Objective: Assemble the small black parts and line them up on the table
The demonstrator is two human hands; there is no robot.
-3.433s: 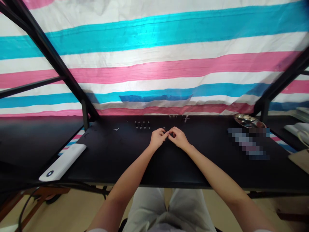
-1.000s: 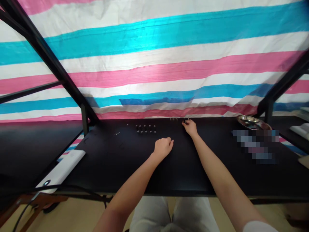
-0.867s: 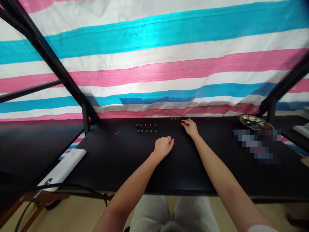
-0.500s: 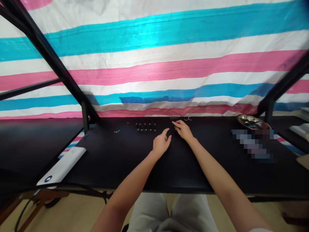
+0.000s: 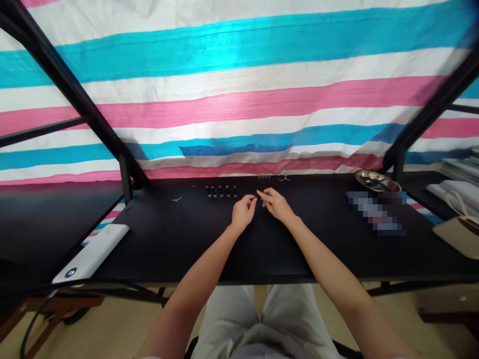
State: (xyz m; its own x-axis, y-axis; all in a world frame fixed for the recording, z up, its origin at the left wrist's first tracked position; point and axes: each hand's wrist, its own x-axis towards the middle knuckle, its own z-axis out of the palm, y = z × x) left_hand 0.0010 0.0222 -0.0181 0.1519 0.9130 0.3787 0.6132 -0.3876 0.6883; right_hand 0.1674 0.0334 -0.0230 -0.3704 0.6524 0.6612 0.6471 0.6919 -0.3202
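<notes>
My left hand (image 5: 243, 212) is closed in a pinch, thumb against forefinger. A small dark item seems to be at its fingertips, too small to name. Just right of it, my right hand (image 5: 275, 203) has its forefinger stretched toward the left fingertips. Its other fingers curl in around something small that I cannot make out. To the left of my hands, several small dark cylinders (image 5: 220, 191) with pale ends stand in a row on the black table (image 5: 179, 249). Beyond my right hand, several tiny metal pieces (image 5: 264, 177) are lined up near the back edge.
White thin strands (image 5: 284, 177) lie at the back edge, with another white strand (image 5: 176, 199) at left. A white power bank (image 5: 92, 253) with a cable occupies the left edge. At right are a shiny metal dish (image 5: 377, 181) and a blurred-out item (image 5: 376, 213). Striped sheeting (image 5: 239, 114) hangs behind.
My left hand has gone from open to a pinch. The right hand has come back slightly from the rear edge, closer to the left. The view has shifted a little.
</notes>
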